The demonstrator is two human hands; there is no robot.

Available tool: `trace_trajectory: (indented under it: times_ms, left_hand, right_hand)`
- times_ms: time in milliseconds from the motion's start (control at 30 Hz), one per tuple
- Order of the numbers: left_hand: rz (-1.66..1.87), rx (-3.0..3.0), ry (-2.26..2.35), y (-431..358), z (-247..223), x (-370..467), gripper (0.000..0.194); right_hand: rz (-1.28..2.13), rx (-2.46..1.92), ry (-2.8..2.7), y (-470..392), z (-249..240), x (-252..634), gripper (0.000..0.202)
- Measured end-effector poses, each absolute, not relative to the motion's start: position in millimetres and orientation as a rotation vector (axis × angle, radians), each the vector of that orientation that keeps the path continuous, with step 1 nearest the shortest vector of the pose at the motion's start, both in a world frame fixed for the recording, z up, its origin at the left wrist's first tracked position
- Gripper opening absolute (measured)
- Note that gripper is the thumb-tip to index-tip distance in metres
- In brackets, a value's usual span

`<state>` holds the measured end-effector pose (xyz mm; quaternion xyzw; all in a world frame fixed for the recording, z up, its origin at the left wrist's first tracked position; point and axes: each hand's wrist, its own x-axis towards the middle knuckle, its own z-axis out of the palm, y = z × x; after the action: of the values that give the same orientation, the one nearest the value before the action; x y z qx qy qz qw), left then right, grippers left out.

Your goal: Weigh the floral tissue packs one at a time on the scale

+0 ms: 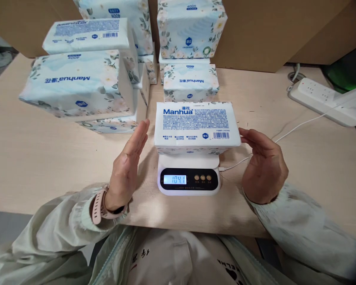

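A Manhua tissue pack point(195, 124) lies on a white digital scale point(189, 192) in front of me, its printed, barcoded side facing up. The lit display point(175, 179) seems to read 104.1. To the left of the pack, my left hand point(128, 168) is upright and holds nothing, its fingers stretched out and a gap between it and the pack. My right hand point(262, 164) is open at the pack's right end, palm turned inward, fingertips very near the pack; whether they touch it I cannot tell.
Several tissue packs point(74, 83) are stacked at the back left, and more point(191, 83) stand right behind the scale. Cardboard point(252, 31) borders the table's back. A power strip point(323, 99) lies at the right, and a white cable point(296, 127) runs to the scale.
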<state>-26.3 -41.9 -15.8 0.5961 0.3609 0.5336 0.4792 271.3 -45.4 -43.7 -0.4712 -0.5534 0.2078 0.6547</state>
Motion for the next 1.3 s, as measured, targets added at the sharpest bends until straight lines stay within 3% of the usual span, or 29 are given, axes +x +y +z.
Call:
trace_trajectory:
  times_ms: [1300]
  left_hand:
    - [1.302, 1.393, 0.902, -41.5, -15.0, -29.9, 0.058]
  right_hand:
    - [0.439, -1.044, -1.241, -44.1, -44.4, 270.6, 0.040]
